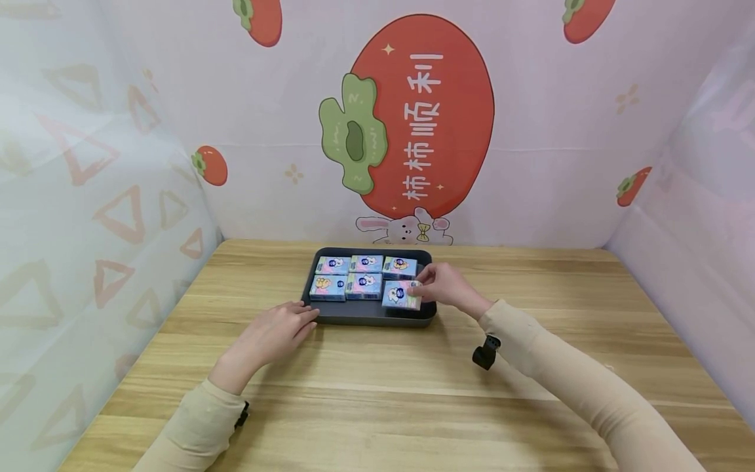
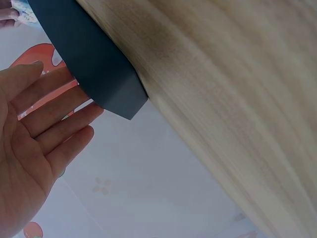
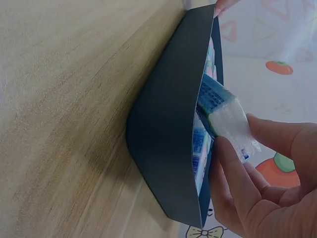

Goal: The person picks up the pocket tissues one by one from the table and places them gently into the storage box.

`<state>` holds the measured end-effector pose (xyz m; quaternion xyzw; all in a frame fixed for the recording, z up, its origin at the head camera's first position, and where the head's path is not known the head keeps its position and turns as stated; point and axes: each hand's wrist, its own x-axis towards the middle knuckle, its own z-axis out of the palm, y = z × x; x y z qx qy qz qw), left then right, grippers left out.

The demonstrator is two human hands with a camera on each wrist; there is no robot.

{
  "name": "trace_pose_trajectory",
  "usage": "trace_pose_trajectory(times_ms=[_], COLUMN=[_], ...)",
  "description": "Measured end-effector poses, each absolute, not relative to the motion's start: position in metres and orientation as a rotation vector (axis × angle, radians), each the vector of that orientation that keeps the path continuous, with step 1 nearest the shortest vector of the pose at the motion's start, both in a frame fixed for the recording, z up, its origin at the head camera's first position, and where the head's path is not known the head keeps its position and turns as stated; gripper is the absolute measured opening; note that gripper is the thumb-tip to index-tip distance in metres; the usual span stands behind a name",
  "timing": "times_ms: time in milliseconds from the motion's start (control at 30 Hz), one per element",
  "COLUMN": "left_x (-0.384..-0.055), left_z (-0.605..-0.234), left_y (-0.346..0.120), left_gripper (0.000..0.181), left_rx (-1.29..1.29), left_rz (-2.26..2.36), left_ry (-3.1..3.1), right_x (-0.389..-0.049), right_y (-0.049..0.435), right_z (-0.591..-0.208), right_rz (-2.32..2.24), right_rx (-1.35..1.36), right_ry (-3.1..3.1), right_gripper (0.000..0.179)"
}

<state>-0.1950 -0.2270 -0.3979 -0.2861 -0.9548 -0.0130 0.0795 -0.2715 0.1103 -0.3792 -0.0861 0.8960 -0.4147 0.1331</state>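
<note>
A dark grey rectangular tray [image 1: 360, 313] sits toward the back of the wooden table. Between thumb and fingers, my right hand [image 1: 446, 287] pinches a tissue pack [image 1: 395, 295] over the tray's right front part. In the right wrist view the held pack [image 3: 223, 111] tilts at the tray's rim, its clear wrapper end by the fingertips. My left hand [image 1: 277, 333] rests its extended fingers on the tray's left front corner. The left wrist view has this palm [image 2: 22, 168] facing the camera, fingers against the tray wall [image 2: 106, 74].
Several tissue packs [image 1: 364, 286] lie in the tray in two rows, printed with cartoon animals. Behind the table [image 1: 377, 400] hangs a backdrop [image 1: 531, 190] with persimmon and rabbit pictures, and more sheeting [image 1: 77, 196] stands along the left side.
</note>
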Motion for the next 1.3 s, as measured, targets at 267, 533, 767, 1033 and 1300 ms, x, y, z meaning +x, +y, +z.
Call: trace_pose_trajectory(times_ms=[267, 533, 767, 1033, 1300], left_x=[-0.194, -0.198, -0.202, -0.204, -0.204], left_z=[-0.397, -0.400, -0.403, -0.406, -0.409], left_y=[-0.227, -0.221, -0.215, -0.215, -0.216], left_gripper=[0.030, 0.029, 0.030, 0.030, 0.030], left_rx=[-0.856, -0.836, -0.813, -0.809, -0.810], left_rz=[-0.044, -0.039, -0.031, -0.024, -0.026], left_ry=[-2.860, -2.852, -2.861, -2.860, -2.853], right_x=[-0.279, -0.291, -0.305, -0.311, -0.314], right_y=[0.106, 0.105, 0.107, 0.106, 0.104], right_z=[-0.380, -0.383, -0.388, -0.391, -0.394], right_rz=[-1.188, -1.126, -1.096, -1.065, -1.043], right_rx=[-0.219, -0.207, -0.203, -0.194, -0.196], right_ry=[2.635, 2.667, 2.697, 2.727, 2.754], right_gripper=[0.039, 0.039, 0.037, 0.035, 0.033])
